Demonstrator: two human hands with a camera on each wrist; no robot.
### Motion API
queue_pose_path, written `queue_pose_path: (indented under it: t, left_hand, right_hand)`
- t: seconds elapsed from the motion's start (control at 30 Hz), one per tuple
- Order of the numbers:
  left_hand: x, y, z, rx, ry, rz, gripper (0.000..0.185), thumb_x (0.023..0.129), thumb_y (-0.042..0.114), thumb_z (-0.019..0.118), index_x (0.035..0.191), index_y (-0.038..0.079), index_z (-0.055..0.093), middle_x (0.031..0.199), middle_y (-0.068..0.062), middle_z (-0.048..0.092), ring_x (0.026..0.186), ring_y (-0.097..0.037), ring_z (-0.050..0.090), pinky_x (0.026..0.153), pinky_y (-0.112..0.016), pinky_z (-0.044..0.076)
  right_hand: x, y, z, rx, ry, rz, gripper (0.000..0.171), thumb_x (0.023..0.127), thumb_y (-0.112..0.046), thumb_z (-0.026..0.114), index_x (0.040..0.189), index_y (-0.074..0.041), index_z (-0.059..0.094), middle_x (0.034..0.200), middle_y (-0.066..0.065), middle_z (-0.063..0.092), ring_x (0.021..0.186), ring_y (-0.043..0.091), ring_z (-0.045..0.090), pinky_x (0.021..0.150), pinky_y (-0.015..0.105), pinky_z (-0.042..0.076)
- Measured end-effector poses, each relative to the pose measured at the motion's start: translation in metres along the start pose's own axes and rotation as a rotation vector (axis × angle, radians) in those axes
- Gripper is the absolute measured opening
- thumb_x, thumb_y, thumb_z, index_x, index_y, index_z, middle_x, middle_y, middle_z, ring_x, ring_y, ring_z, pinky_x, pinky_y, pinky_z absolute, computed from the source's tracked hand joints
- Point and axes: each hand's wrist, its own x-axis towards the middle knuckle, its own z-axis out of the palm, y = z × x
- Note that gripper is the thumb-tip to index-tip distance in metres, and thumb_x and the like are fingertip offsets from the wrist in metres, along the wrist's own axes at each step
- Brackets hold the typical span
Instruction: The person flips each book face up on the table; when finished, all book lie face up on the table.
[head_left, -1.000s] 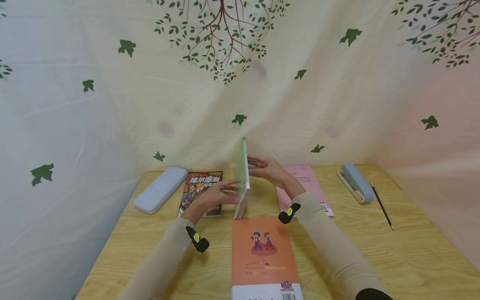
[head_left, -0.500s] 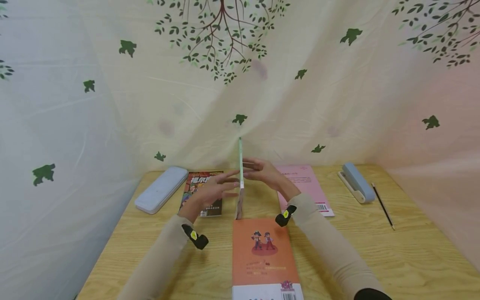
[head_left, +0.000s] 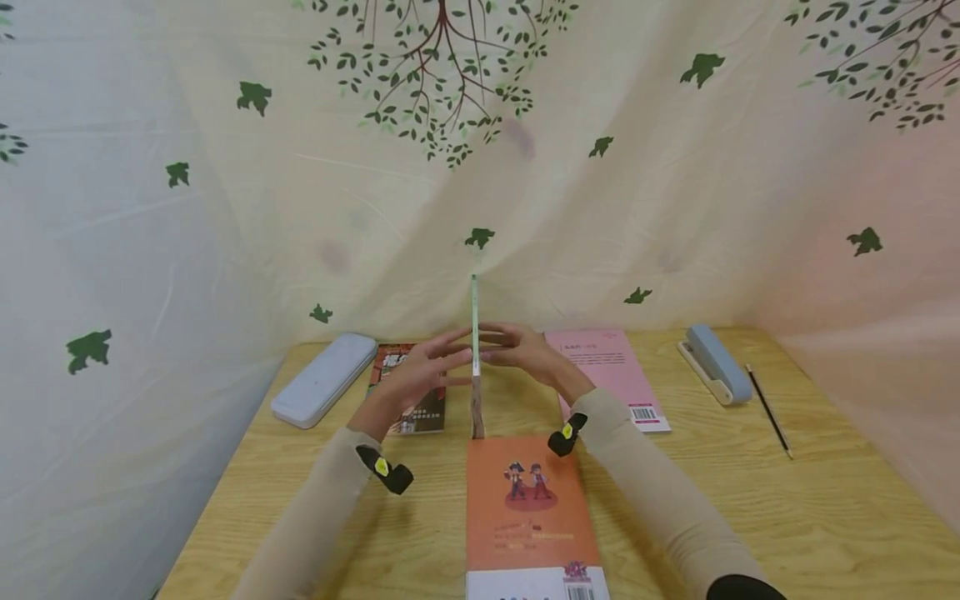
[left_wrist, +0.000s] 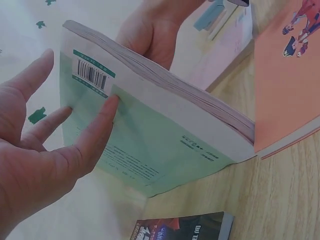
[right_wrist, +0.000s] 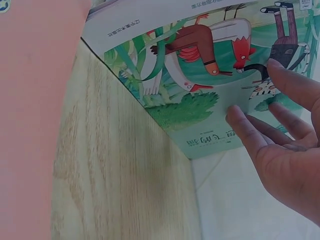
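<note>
A green picture book (head_left: 476, 321) stands upright on edge on the table, its narrow side toward me in the head view. My left hand (head_left: 411, 372), fingers spread and nearly straight, has fingertips against the back cover, near the barcode (left_wrist: 91, 75) in the left wrist view. On the opposite side my right hand (head_left: 531, 356) puts extended fingertips to the front cover, illustrated with birds (right_wrist: 200, 50) in the right wrist view. Flat just in front of the standing book lies an orange book (head_left: 525, 508) with a white lower band.
Behind my left hand lies a dark comic-style book (head_left: 420, 421), beside a pale blue case (head_left: 324, 379). To the right are a pink book (head_left: 607, 367), a blue stapler (head_left: 712, 364) and a black pencil (head_left: 768, 410). A printed curtain (head_left: 525, 217) hangs behind the table.
The green book has turned and shifted slightly left, from showing some of its left-hand cover to edge-on. Both hands have moved left with it, fingertips staying at its covers.
</note>
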Motion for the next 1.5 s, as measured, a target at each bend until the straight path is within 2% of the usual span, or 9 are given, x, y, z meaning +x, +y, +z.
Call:
queue_pose_path:
  t: [0.2,0.5,0.77,0.93,1.23,1.5]
  left_hand:
    - [-0.001,0.004,-0.002,0.016,-0.018,0.013,0.061,0.105,0.014,0.057,0.160,0.022,0.034,0.161,-0.019,0.033,0.143,-0.041,0.045,0.114,-0.058,0.044]
    - [-0.002,0.008,-0.004,0.019,-0.012,0.012,0.064,0.105,0.008,0.054,0.162,0.018,0.029,0.161,-0.023,0.030,0.146,-0.043,0.039,0.115,-0.060,0.040]
    - [-0.007,0.008,-0.011,0.027,0.020,0.019,0.065,0.103,0.008,0.057,0.162,0.018,0.030,0.159,-0.023,0.034,0.143,-0.042,0.044,0.115,-0.057,0.043]
    - [-0.011,0.007,-0.016,0.044,0.025,0.017,0.065,0.103,0.008,0.058,0.162,0.020,0.031,0.159,-0.021,0.035,0.143,-0.041,0.044,0.113,-0.051,0.048]
    - [-0.017,0.005,-0.024,0.025,0.032,0.000,0.066,0.104,0.005,0.054,0.163,0.017,0.026,0.160,-0.023,0.034,0.139,-0.038,0.049,0.119,-0.056,0.038]
    - [-0.027,0.012,-0.035,0.030,0.015,-0.012,0.070,0.103,0.002,0.053,0.164,0.018,0.023,0.163,-0.024,0.027,0.145,-0.044,0.040,0.122,-0.060,0.031]
  right_hand:
    - [0.001,0.004,0.003,0.015,0.015,0.031,0.061,0.099,-0.011,0.067,0.155,-0.014,0.044,0.159,0.018,0.042,0.147,0.035,0.043,0.116,0.049,0.045]
    - [0.004,0.004,0.008,0.051,0.011,0.045,0.064,0.099,-0.001,0.062,0.157,-0.009,0.038,0.160,0.022,0.040,0.149,0.037,0.039,0.115,0.047,0.046]
    - [0.007,0.004,0.013,0.021,0.023,0.060,0.067,0.098,-0.001,0.064,0.158,-0.010,0.037,0.158,0.023,0.042,0.148,0.037,0.040,0.118,0.051,0.041]
    - [0.010,0.005,0.016,-0.010,0.011,0.067,0.067,0.097,-0.002,0.065,0.158,-0.009,0.037,0.159,0.022,0.041,0.149,0.037,0.039,0.118,0.050,0.041]
    - [0.012,0.013,0.023,-0.026,0.005,0.083,0.069,0.095,-0.001,0.068,0.157,-0.008,0.038,0.159,0.022,0.041,0.147,0.039,0.040,0.114,0.050,0.045]
    - [0.013,0.020,0.026,-0.031,-0.020,0.058,0.067,0.093,0.007,0.066,0.154,0.000,0.039,0.158,0.028,0.038,0.145,0.046,0.040,0.113,0.051,0.047]
